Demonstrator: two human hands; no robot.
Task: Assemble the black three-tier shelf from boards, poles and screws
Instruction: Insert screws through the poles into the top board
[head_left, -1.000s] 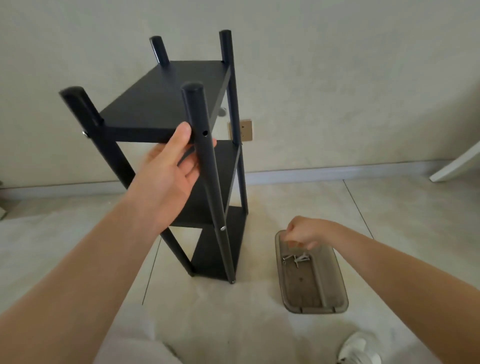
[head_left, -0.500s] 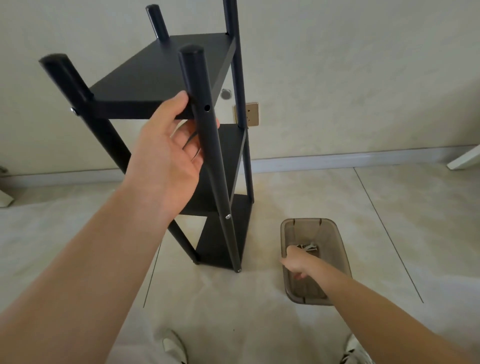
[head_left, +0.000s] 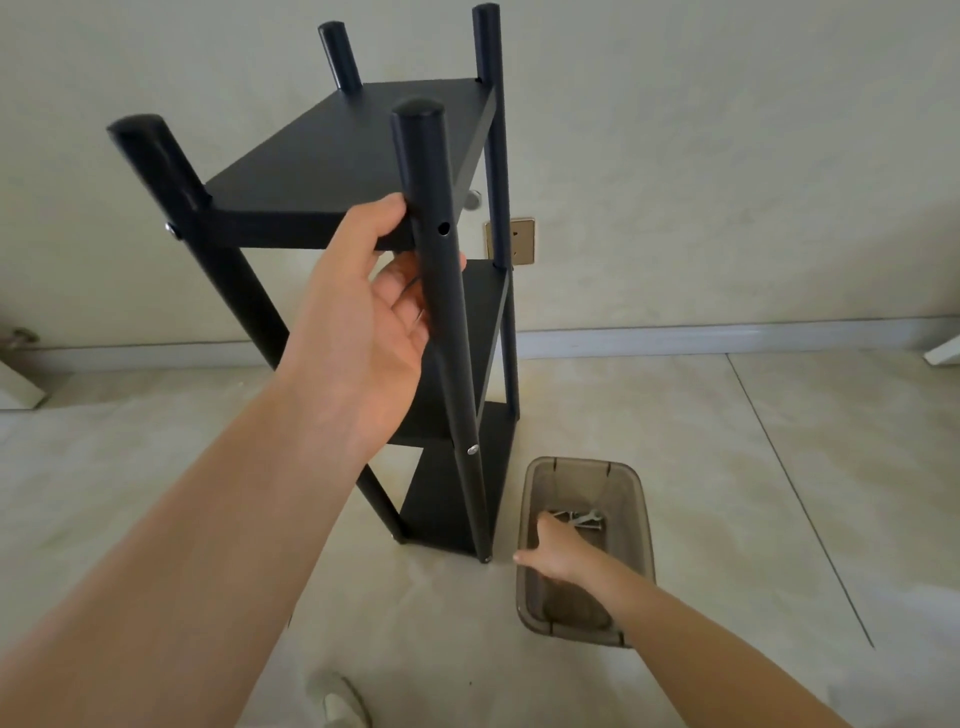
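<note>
Where the floor (head_left: 675, 415) lies nearest the viewer, the right hand (head_left: 555, 552) reaches into a smoky plastic tray (head_left: 636, 525) just right of the shelf (head_left: 363, 156); whether its fingers are pinching anything cannot be told. Loose screws (head_left: 582, 518) lie in the tray, beyond the hand. Farther off, the left hand (head_left: 363, 322) grips the shelf's near pole (head_left: 441, 291), fingers curled round it, thumb on the top board's edge.

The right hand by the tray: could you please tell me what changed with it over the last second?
The right hand went down from above the tray's far end into the tray, reaching toward the screws; no grasp is visible. The left hand kept gripping the shelf at its front pole.
</note>
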